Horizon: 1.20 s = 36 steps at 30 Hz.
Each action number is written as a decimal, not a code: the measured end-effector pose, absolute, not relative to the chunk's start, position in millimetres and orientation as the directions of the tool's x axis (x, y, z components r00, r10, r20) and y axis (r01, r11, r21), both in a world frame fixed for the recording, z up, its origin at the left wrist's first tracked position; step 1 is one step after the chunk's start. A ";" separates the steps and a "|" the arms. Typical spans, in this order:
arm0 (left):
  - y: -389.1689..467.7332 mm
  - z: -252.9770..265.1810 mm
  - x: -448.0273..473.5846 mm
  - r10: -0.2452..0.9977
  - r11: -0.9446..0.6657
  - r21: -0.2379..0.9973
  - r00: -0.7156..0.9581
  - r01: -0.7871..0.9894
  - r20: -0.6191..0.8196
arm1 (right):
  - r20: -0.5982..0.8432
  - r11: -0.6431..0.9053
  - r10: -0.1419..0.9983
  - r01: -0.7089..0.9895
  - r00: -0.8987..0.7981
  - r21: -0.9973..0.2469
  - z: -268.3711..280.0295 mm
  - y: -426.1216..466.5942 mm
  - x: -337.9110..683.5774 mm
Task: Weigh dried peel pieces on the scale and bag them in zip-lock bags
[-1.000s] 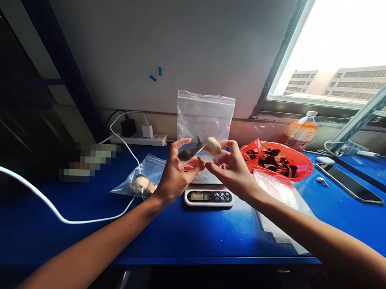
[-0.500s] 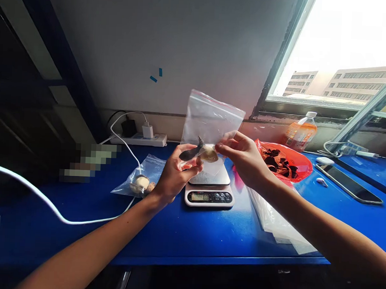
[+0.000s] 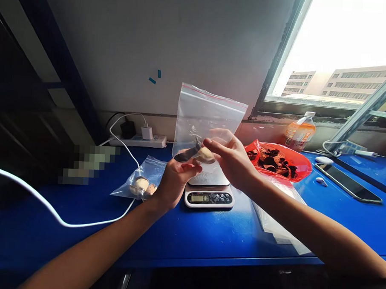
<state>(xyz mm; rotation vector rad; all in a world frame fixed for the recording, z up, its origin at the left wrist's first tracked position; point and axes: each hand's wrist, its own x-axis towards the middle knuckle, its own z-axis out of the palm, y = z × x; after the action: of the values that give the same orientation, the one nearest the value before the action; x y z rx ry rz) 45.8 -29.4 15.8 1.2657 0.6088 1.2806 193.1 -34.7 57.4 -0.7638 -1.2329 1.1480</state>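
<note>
A clear zip-lock bag with a red line along its top is held upright above a kitchen scale. Inside its lower part lie a pale, rounded piece and a dark, curved piece; their kind I cannot make out. My left hand is closed on the bag's lower left, thumb and fingers pinching it. From the right, my right hand is closed around the bag's right side, its fingers partly behind the plastic. The scale's display appears to read zero.
Left of the scale lies another clear bag with pale lumps. To the right are a red bag of dark, curled pieces, stacked plastic bags, an orange drink bottle, a phone and an earbud. A white cable crosses the blue table.
The held bag is turned more squarely toward me and spread wider. My right hand has shifted a little left and down, with its fingers further behind the plastic.
</note>
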 end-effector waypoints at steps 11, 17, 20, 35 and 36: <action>-29.1 15.1 47.2 0.951 -0.076 0.885 0.234 -0.460 0.204 | 0.392 0.409 0.911 -0.171 0.127 -0.896 55.0 -30.4 205.6; -28.8 13.6 43.4 0.942 -0.040 0.892 0.282 -0.450 0.184 | 0.379 0.400 0.915 -0.183 0.139 -0.898 54.9 -30.7 211.1; -28.8 12.6 43.1 0.929 -0.027 0.890 0.317 -0.455 0.190 | 0.366 0.382 0.922 -0.157 0.127 -0.911 59.5 -31.3 215.3; -27.1 14.9 40.5 0.911 -0.045 0.865 0.335 -0.500 0.241 | 0.476 0.496 0.855 -0.055 0.205 -0.867 81.8 -27.7 226.1; -28.1 14.7 42.1 0.912 -0.041 0.865 0.336 -0.500 0.237 | 0.470 0.493 0.857 -0.068 0.212 -0.868 80.8 -27.4 224.8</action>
<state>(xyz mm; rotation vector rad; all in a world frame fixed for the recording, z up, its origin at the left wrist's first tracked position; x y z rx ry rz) 42.1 -28.1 14.7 1.0939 0.4818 1.2126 224.8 -27.4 80.8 -0.8363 -1.1859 0.7587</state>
